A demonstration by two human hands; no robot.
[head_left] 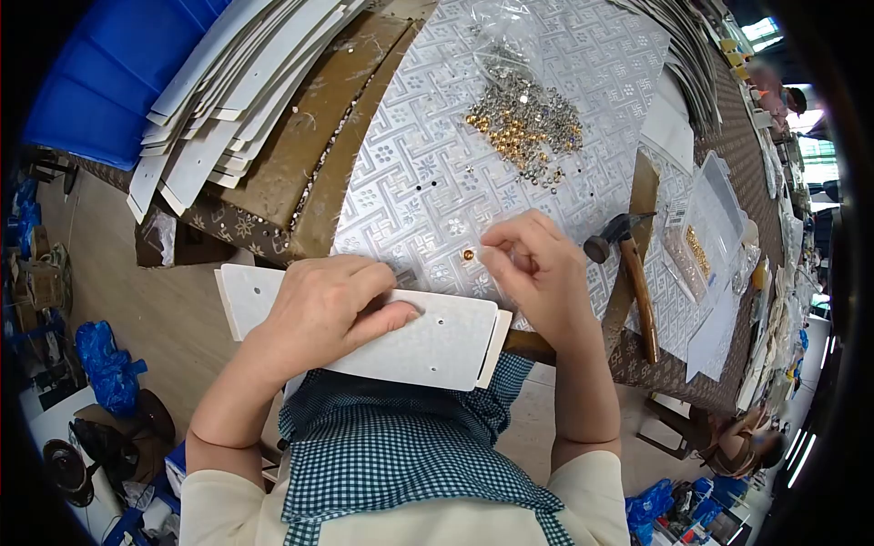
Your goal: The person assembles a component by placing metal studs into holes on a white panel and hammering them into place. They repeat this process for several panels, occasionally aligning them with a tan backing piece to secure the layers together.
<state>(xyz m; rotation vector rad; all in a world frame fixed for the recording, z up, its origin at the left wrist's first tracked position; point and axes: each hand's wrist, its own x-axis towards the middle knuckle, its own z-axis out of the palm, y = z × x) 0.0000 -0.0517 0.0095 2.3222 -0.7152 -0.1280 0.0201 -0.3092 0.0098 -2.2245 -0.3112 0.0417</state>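
Pressing down on a white punched card [428,341], the left hand [323,309] lies flat with its fingers spread over the card's upper edge and the thumb stretched toward two small holes near the card's middle; it grips nothing, it only holds the card against the table edge. Just beyond the left fingertips, the right hand [537,268] is curled with thumb and forefinger pinched together, though whether something tiny sits between them cannot be told. A single gold rivet [468,256] lies on the silver patterned cloth [428,173] just left of those pinched fingertips, apart from them. Farther past the fingers, a heap of gold and silver rivets [525,123] spills from a clear plastic bag [503,36]. To the outside of the right hand, a hammer [628,273] rests on the cloth with its wooden handle pointing back toward the person. Beyond the left knuckles, a fanned stack of white card pieces [228,100] lies across brown boards [319,118].
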